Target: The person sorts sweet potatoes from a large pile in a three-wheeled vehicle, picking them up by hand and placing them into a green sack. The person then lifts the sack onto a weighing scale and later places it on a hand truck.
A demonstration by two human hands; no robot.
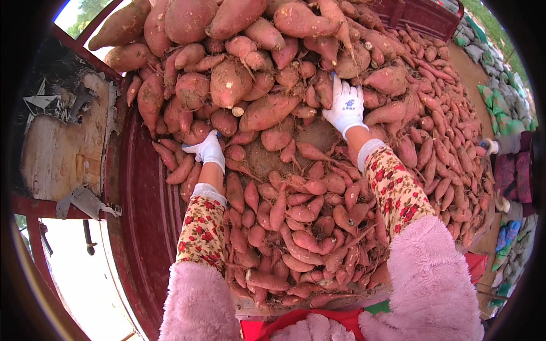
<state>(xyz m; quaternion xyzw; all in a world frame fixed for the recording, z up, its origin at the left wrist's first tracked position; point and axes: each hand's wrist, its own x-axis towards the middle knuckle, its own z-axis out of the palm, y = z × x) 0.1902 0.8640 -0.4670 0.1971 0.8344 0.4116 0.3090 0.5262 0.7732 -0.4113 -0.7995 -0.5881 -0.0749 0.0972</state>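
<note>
Sweet potatoes: far too many for me to count; the big ones (230, 84) heap up along the far side, while smaller ones lie in two spreads, one nearest the body (301, 250), one to the right (441, 165).
Grips: I count two, each in a white glove with blue showing at a fingertip.
Left grip (207, 151): thumb and fingers parted, against the sweet potatoes at the heap's left foot; I cannot tell whether it has hold of one.
Right grip (346, 108): fingers reaching forward among the big sweet potatoes, their undersides hidden from me; I cannot tell how tightly they close or on what.
Sleeves: two fluffy pink ones (202, 301), with two smooth floral covers (205, 230) over the forearms.
Skins: reddish, dusty and rough, with stringy roots; shapes run from fat and rounded to thin and tapered, some ends pale.
Bed: dark red metal wall (148, 187) on my left, one worn wooden panel (65, 153) beyond it.
Surroundings: outdoors in bright light; grey and green sacks (500, 74) and one partly seen co-worker (515, 170) in maroon at right.
</note>
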